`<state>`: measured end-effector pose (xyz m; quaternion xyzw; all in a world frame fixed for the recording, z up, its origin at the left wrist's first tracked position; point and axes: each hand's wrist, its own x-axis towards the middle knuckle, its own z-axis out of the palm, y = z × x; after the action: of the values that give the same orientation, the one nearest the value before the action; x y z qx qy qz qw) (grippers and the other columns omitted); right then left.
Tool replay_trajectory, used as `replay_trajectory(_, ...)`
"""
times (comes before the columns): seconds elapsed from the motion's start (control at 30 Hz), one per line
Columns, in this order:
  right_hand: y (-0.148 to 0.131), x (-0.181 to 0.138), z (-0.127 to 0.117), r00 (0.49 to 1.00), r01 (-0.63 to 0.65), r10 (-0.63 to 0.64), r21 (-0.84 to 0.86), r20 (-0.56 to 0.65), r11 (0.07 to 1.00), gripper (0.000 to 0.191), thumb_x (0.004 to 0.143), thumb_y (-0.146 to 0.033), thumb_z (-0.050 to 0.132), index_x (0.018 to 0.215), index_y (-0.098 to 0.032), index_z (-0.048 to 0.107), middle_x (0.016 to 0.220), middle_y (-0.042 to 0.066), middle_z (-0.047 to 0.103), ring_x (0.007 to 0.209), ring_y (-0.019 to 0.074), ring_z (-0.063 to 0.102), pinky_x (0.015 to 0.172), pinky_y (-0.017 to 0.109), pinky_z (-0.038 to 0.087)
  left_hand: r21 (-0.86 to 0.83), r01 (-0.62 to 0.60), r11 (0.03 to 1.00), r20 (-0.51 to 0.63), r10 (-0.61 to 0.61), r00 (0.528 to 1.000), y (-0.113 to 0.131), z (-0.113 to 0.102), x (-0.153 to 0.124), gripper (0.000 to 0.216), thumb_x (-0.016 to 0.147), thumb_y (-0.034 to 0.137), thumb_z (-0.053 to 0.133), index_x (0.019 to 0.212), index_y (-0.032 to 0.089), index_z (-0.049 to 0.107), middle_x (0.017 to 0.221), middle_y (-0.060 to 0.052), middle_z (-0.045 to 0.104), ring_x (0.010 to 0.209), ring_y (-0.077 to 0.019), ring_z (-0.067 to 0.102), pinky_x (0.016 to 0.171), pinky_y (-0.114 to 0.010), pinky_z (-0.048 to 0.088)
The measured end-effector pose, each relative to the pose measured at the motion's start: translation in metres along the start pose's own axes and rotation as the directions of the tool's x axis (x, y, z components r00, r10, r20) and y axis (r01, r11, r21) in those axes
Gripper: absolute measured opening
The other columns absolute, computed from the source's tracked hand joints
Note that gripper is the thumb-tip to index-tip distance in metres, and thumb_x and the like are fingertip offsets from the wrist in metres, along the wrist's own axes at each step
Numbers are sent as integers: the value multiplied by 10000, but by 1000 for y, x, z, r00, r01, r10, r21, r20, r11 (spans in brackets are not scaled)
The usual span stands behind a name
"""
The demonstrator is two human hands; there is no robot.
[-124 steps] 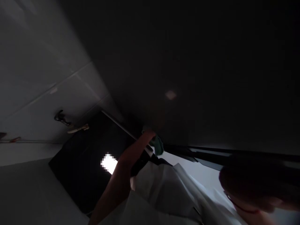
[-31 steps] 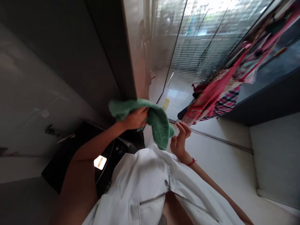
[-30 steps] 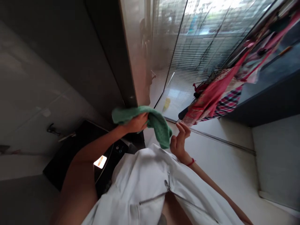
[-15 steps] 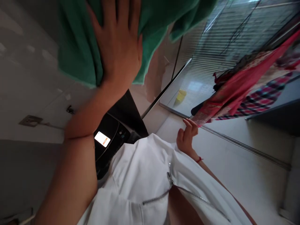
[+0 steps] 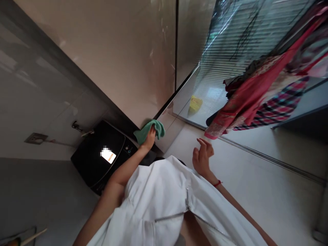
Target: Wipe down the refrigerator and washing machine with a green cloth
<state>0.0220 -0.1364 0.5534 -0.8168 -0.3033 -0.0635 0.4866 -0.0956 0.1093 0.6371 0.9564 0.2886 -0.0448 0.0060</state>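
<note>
Two hands show in your view, and only one of them has anything in it. Your left hand (image 5: 150,136) is stretched out ahead of you at the end of a bare arm, its fingers (image 5: 153,129) closed on a green cloth (image 5: 148,128) and pressing it against the bottom of the beige glossy panel (image 5: 123,54), right where that panel meets the dark frame beside it. You can see the cloth bunched up, with one fold sticking out to the left of the hand and another lobe to the right of it. Your right hand (image 5: 202,158) hangs free in the air, near the cloth but not touching it; its fingers are loosely spread and slightly curled, holding nothing, and a thin red band (image 5: 217,183) sits on that wrist. Below and to the left of the cloth stands a black washing machine (image 5: 96,159), with a small lit patch on its lid and a few buttons at its near edge. Your white zipped top (image 5: 164,205) fills the lower middle of the view. To the right, red and checked clothes (image 5: 258,99) hang in front of a window with slatted blinds (image 5: 225,51), well apart from both hands. On the grey wall to the left you can make out a socket plate (image 5: 36,138) and a tap fitting (image 5: 77,126).
</note>
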Motion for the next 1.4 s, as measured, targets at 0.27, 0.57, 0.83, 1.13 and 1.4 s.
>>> replay_trajectory(0.27,25,-8,-18,999,3,-6,59,44,998,407,1063,-358,376,1347,-119,541,1318,198,507,1287,299,495,1086,562,464,-107,-49,993,-30,46,998,-12,3,42,626,1030,12,260,1612,93,475,1701,-179,444,1518,-315,518,1313,-467,379)
replay_trajectory(0.57,7,-29,8,999,-42,44,101,-19,994,350,1089,-345,383,1324,-168,574,1348,173,517,1276,274,551,1015,517,564,-321,-161,933,-138,121,983,-10,-1,133,665,962,-57,336,1560,138,553,1609,-174,564,1472,-302,580,1229,-469,505)
replay_trajectory(0.83,20,-4,18,978,207,-208,74,17,976,299,1106,-271,381,1342,-179,540,1321,156,532,1194,230,593,963,428,600,-445,-438,781,-270,350,897,8,-17,180,676,905,-65,377,1511,139,596,1575,-127,612,1506,-229,546,1290,-442,428)
replay_trajectory(1.13,31,58,9,900,434,-434,8,35,901,282,1082,-205,392,1326,-185,531,1282,146,554,1162,234,605,931,391,595,-450,-489,747,-340,363,868,60,-16,205,711,833,-119,322,1452,44,631,1573,-215,589,1518,-251,535,1325,-449,380)
replay_trajectory(1.4,24,54,24,911,409,-409,13,53,913,292,1053,-187,401,1273,-183,592,1284,142,583,1170,218,634,985,367,592,-552,-416,723,-353,249,902,102,-3,208,665,938,-63,325,1545,85,550,1671,-188,482,1637,-241,319,1380,-519,230)
